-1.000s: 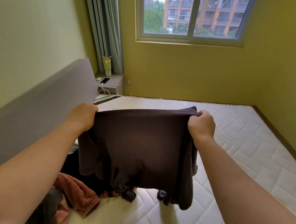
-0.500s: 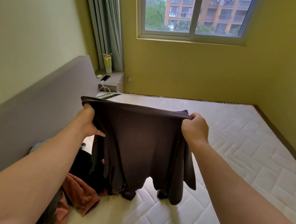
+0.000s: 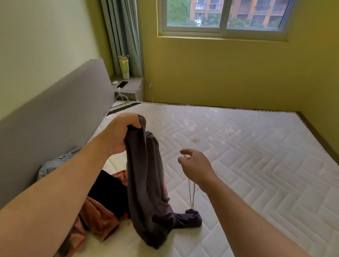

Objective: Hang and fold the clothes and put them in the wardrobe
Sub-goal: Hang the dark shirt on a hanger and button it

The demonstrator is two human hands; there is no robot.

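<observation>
— Where is the dark garment (image 3: 148, 180)?

— Hanging in a bunched column from the left grip (image 3: 119, 135), above the mattress (image 3: 265, 159) on the side near the headboard (image 3: 50, 116). Its lower end lies crumpled on the mattress, and one part trails out to the right.

— How does the left grip hold it?

— The fingers are curled tight over the top edge of the cloth. The fist is raised and the forearm reaches in from the near left corner of the bed.

— And the right grip (image 3: 195, 166)?

— It is in the air just right of the garment and does not touch the cloth. Its thumb and forefinger appear to pinch a thin pale cord (image 3: 190, 193), and the other fingers are loosely bent. The cord drops from under the hand to the trailing end of the garment on the mattress.

— What else is on the bed?

— A heap of clothes lies along the headboard edge, partly behind the left forearm. It has a rust-coloured piece (image 3: 98, 219) nearest, a black piece (image 3: 109, 193) above it and a grey-blue piece (image 3: 56, 164) against the headboard.

— And beyond the bed?

— At the far headboard corner there is a small ledge (image 3: 134, 82). A yellow-green bottle (image 3: 124, 67) stands on it, and a phone (image 3: 122, 84) lies flat with white cable hanging off the front. A grey curtain (image 3: 120, 29) hangs behind the bottle, left of the window (image 3: 225, 10).
</observation>
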